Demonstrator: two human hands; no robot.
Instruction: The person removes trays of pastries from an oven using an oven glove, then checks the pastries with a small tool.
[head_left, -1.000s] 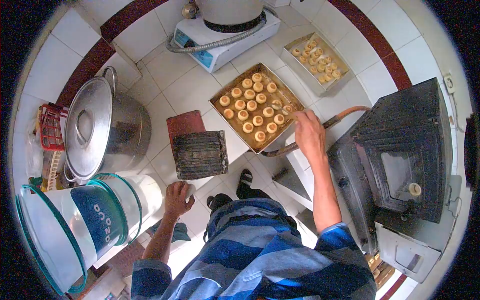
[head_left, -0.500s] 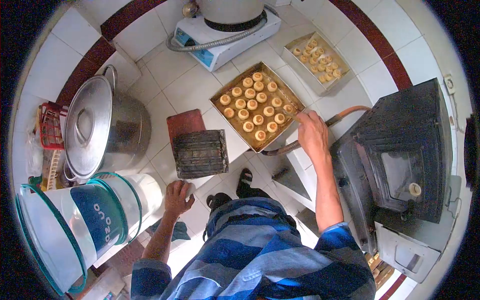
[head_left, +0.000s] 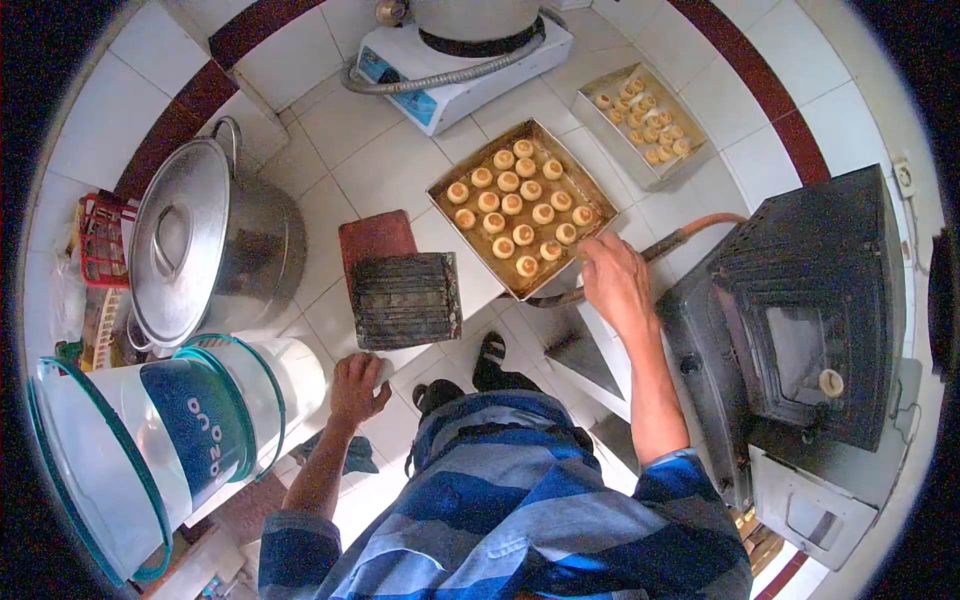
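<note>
In the head view, a square baking tray (head_left: 592,193) is set on the white tiled counter (head_left: 365,140), with one corner turned toward the person. Round pastries (head_left: 511,204) with browned centres are spread over its floor.

The right hand (head_left: 614,284) is held at the tray's right-hand edge, with the fingers bent and drawn together; whether anything is pinched between them cannot be told. The left hand (head_left: 354,388) is placed well apart from the tray, at the counter's near edge, with its fingers curled. A small pale item (head_left: 384,373) is seen against its fingers, but whether it is gripped cannot be told.

To the left of the tray, a dark ridged slab (head_left: 405,300) is laid partly over a reddish board (head_left: 376,236). Beyond the tray, toward the wall, a smaller tray (head_left: 622,148) is filled with more pastries of the same kind. A white burner (head_left: 432,112) is topped by a pot (head_left: 480,17). At the left, a large lidded pot (head_left: 268,250) is seen behind clear containers (head_left: 165,430) with green rims. At the right, a black oven (head_left: 835,290) is seen, with a brownish hose (head_left: 682,235) beside it.
</note>
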